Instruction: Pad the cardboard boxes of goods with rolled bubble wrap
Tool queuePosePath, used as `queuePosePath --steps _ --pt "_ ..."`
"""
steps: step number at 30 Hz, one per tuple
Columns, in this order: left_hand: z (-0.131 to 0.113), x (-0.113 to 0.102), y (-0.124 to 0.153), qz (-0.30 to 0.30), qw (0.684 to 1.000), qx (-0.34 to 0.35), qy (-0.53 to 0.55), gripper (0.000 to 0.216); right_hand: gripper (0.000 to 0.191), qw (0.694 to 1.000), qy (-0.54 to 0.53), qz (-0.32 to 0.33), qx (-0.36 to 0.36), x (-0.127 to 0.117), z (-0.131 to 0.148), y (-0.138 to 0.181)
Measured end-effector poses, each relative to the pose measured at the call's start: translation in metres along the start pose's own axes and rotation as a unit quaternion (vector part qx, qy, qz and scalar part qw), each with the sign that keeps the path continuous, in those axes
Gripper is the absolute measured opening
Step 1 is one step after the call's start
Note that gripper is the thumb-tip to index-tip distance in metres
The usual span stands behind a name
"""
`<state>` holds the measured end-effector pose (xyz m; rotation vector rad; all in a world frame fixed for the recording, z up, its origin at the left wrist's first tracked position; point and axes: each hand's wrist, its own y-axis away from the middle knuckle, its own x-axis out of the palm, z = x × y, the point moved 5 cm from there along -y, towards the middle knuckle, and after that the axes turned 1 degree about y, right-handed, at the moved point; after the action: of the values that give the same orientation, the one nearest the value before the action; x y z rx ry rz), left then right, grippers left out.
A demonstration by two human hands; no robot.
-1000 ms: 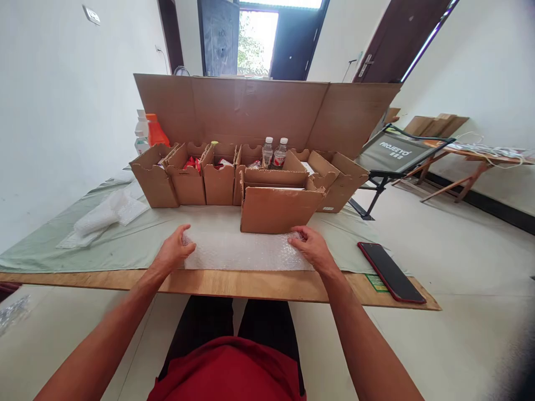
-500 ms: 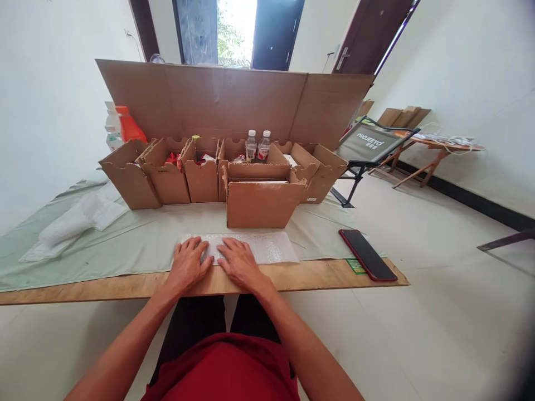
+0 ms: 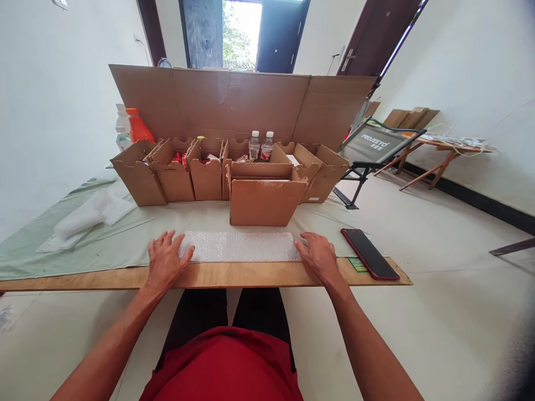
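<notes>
**Figure.** Head view of a packing station, described from near to far.

At the near edge of the tabletop (image 3: 251,274), the left hand (image 3: 165,260) and the right hand (image 3: 320,257) are laid flat, palms down and fingers spread, well apart. Nothing is gripped by either. A sheet of bubble wrap (image 3: 240,246) is spread flat between them. Its left end is touched by the left fingertips and its right end by the right fingertips. The sheet lies on a green cloth (image 3: 104,248), just in front of an open front box (image 3: 263,203). The contents of that box are hidden by its near wall.

A dark phone (image 3: 369,253) is seen face up to the right of the right hand. A loose pile of bubble wrap (image 3: 83,220) is seen far to the left.

Behind the front box, a row of open cardboard boxes is set side by side:

- **leftmost box (image 3: 137,177):** contents cannot be made out.
- **second box (image 3: 173,178):** red packets are visible.
- **third box (image 3: 207,178):** red packets are visible.
- **fourth box (image 3: 236,151):** two clear bottles (image 3: 259,146) with white caps are held upright.
- **right-hand box (image 3: 325,171):** something white is partly shown.

An orange bottle (image 3: 137,127) is stood behind the row at left. The scene is backed by a tall cardboard sheet (image 3: 234,106).
</notes>
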<state>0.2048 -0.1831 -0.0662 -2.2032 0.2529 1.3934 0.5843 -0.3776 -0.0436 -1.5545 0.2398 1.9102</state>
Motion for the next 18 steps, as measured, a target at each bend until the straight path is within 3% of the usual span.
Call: queuePosePath --steps 5,11,15,18 --pt "0.009 -0.002 0.000 -0.003 1.000 -0.027 -0.014 0.026 0.021 0.997 -0.079 0.009 -0.011 0.022 0.027 -0.015" --pt "-0.002 0.000 0.002 -0.020 0.999 -0.023 0.020 0.009 0.024 0.973 -0.228 0.018 0.014 0.008 0.019 0.012" --pt "-0.001 -0.029 -0.013 -0.035 0.998 -0.027 0.051 0.013 0.050 0.936 -0.344 0.068 0.028 -0.003 0.030 0.063" --pt "-0.010 -0.048 -0.054 -0.055 0.996 -0.015 0.063 0.020 0.082 0.870 -0.469 0.141 0.057 0.008 0.063 0.112"
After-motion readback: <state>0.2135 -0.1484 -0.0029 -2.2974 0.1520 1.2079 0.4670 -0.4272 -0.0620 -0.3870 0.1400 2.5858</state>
